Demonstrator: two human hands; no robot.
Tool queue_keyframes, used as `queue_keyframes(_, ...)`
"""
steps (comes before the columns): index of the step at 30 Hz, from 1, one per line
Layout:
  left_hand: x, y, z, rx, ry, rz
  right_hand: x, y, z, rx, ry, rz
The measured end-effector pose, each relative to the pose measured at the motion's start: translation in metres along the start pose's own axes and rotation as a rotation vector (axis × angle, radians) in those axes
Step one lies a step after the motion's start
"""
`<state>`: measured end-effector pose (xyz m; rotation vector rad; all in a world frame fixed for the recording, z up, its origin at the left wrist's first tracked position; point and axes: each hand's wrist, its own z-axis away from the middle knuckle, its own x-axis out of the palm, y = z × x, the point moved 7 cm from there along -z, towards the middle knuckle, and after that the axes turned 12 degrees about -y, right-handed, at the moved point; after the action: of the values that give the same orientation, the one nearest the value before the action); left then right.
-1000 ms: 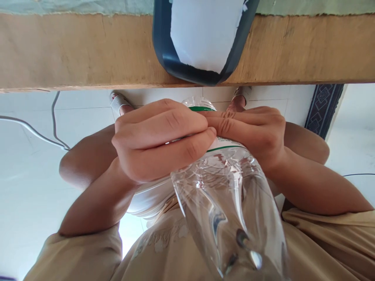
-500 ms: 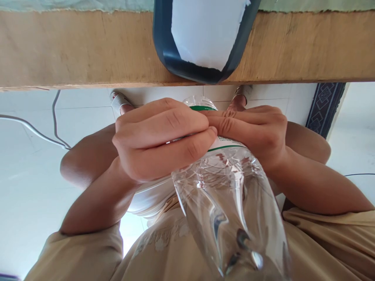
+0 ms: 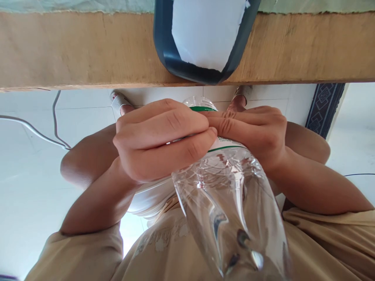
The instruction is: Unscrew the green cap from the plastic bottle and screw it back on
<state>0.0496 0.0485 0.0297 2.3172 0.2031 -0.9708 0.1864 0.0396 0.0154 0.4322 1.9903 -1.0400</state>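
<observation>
A large clear plastic bottle (image 3: 234,210) lies tilted before my body, its wide end toward me at the bottom of the view. Around it runs a white label (image 3: 225,143) with green edges, partly covered by fingers. My left hand (image 3: 164,140) is closed around the bottle from the left, fingers bent over the label. From the right, my right hand (image 3: 252,130) grips the same label area, and the fingertips of both hands meet on top. Both thumbs are hidden. The bottle's wall looks creased just below the label.
Beyond my hands runs a wooden table edge (image 3: 88,50) with a pale green cover (image 3: 73,5). A dark blue object with a white patch (image 3: 205,35) overhangs that edge. A white cable (image 3: 32,127) lies on the tiled floor at left. My knees flank the bottle.
</observation>
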Motion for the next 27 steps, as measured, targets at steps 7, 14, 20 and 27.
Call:
queue_keyframes(7,0.0006,0.0012,0.0007,0.027,0.004,-0.005,-0.0016,-0.0005,0.0006,-0.001,-0.002,-0.001)
queue_keyframes(14,0.001,-0.0024,0.0031,0.047,0.024,-0.037,-0.002,-0.0013,-0.0002,-0.002,-0.011,-0.009)
queue_keyframes(20,0.0019,-0.0017,0.0028,0.059,0.003,-0.012,-0.0016,-0.0017,-0.0009,-0.013,-0.017,-0.011)
queue_keyframes(27,0.0009,0.0005,0.0011,0.072,-0.024,0.017,-0.0022,-0.0017,0.0003,-0.006,-0.015,-0.003)
